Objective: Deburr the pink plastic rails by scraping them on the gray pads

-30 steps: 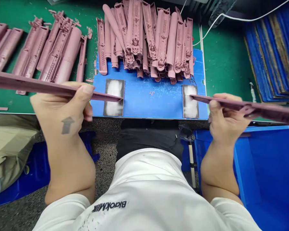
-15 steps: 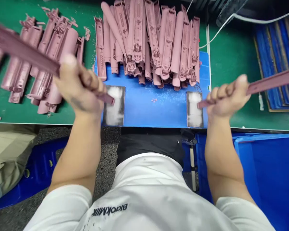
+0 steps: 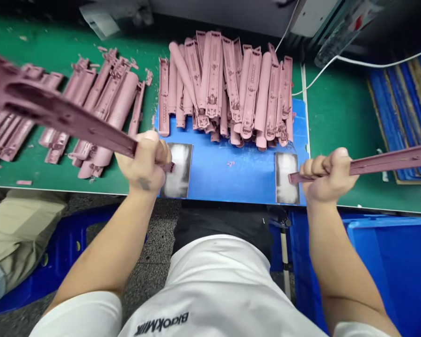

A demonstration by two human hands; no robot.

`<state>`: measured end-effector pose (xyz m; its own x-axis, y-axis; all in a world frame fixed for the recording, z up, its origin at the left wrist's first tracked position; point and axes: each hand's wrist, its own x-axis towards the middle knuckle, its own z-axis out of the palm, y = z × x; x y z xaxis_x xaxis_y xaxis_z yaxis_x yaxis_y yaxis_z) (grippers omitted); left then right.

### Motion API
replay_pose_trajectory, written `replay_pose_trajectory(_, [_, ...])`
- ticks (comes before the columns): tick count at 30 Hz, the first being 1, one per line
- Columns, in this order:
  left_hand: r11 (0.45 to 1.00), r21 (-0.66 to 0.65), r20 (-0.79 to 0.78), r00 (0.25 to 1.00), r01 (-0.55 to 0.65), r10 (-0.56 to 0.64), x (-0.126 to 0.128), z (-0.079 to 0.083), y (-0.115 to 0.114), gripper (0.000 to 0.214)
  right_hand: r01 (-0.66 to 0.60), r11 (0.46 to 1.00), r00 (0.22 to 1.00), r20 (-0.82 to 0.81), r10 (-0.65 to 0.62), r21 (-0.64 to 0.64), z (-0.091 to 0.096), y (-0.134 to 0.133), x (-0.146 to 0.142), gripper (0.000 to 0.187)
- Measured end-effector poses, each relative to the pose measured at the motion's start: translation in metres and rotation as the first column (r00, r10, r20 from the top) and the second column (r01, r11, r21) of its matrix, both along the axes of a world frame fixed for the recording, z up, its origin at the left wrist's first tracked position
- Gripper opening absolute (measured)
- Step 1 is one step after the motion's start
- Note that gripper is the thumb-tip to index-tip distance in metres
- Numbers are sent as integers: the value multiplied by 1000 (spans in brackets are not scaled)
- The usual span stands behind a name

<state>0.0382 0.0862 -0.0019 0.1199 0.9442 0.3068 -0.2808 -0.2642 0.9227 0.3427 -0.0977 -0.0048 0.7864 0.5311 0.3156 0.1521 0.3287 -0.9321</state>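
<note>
My left hand [image 3: 145,161] is closed around one end of a long pink plastic shell [image 3: 59,112], which sticks out to the upper left, blurred. Its near tip lies over the left grey abrasive patch [image 3: 178,171] on the blue board [image 3: 231,173]. My right hand [image 3: 326,175] grips a second long pink shell [image 3: 389,160] that reaches out to the right. That shell's tip rests at the right grey patch [image 3: 286,179]. A heap of the same pink shells [image 3: 228,89] is stacked at the back of the blue board.
More pink shells [image 3: 91,107] lie on the green table [image 3: 337,121] to the left, with small pink scraps around them. Blue sheets [image 3: 407,103] are stacked at the right. A blue bin [image 3: 389,262] stands below my right arm. Another person's leg [image 3: 14,234] shows at the left.
Both hands moved forward from the table's edge to the grey patches. The left shell swung to point up-left and the right shell tilted up. The view shifted downward.
</note>
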Motion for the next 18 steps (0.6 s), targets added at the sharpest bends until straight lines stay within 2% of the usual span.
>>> replay_pose_trajectory(3, [993, 118, 7, 1000, -29, 28, 1, 0, -1, 93, 77, 992, 996, 34, -80, 102, -1, 5, -3, 80])
replay_pose_trajectory(5, [992, 117, 39, 998, -43, 39, 0, 3, -6, 92, 69, 991, 997, 39, -74, 113, 1, 3, -6, 82])
replay_pose_trajectory(7, [1000, 14, -13, 1000, -2, 2, -3, 9, -13, 87, -5, 1000, 1000, 2, 5, 29, 5, -2, -12, 82])
replay_pose_trajectory(9, [995, -96, -127, 991, 21, -33, -4, 14, -12, 83, -28, 997, 997, -77, 22, -74, 11, -3, -14, 79])
replay_pose_trajectory(13, [955, -297, -224, 971, 9, -79, 7, 14, 18, 71, 23, 951, 946, -302, -121, -309, 23, 20, -2, 61])
replay_pose_trajectory(16, [913, -403, -236, 958, 57, -164, 14, 7, 42, 64, -20, 933, 940, -324, -104, -358, 28, 37, 6, 55])
replay_pose_trajectory(18, [923, -383, -218, 968, 37, -129, 18, 2, 52, 60, 57, 946, 935, -314, -162, -320, 30, 42, 8, 55])
